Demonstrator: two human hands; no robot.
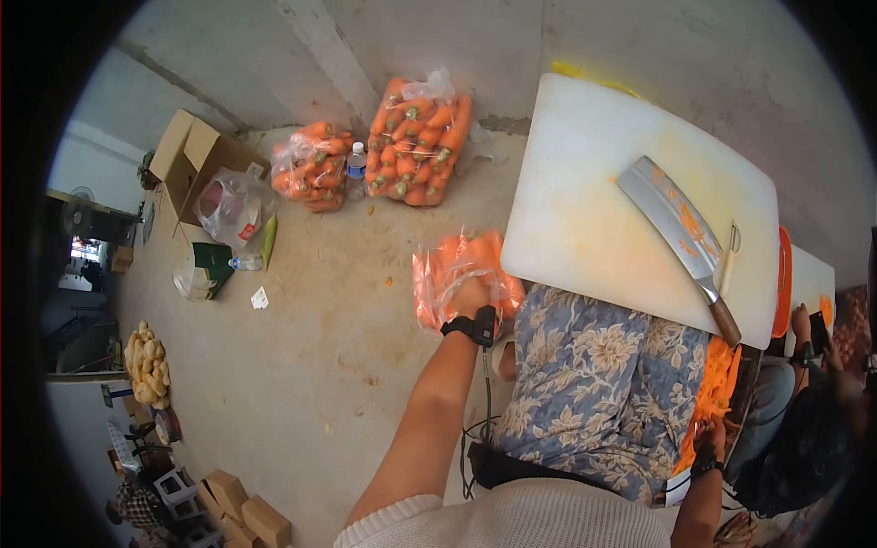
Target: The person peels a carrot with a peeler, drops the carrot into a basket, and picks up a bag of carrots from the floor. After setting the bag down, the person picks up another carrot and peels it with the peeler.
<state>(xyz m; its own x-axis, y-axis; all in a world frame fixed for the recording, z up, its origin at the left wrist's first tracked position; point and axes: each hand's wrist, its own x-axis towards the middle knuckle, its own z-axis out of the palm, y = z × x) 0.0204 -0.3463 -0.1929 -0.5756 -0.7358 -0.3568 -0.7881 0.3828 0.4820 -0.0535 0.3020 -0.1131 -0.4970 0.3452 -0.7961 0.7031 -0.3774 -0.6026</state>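
My left hand (pixel 470 297) reaches down to a clear plastic bag of peeled-looking carrots (pixel 461 256) on the floor; plastic covers part of the hand and its fingers are hidden. At the right, my right hand (pixel 711 435) is low beside a heap of orange carrot pieces (pixel 717 384), its fingers too small and partly covered to make out. Above my lap, a white cutting board (pixel 585 183) carries a broad cleaver (pixel 671 219) with orange scraps on its blade. A pale-handled peeler (pixel 729 260) lies beside the cleaver.
By the wall stand two more carrot bags, a large one (pixel 420 142) and a smaller one (pixel 315 169), with a water bottle (pixel 356 169) between them. An open cardboard box (pixel 201 160) is at the left. Another person's hand (pixel 801 324) works at a second board on the right.
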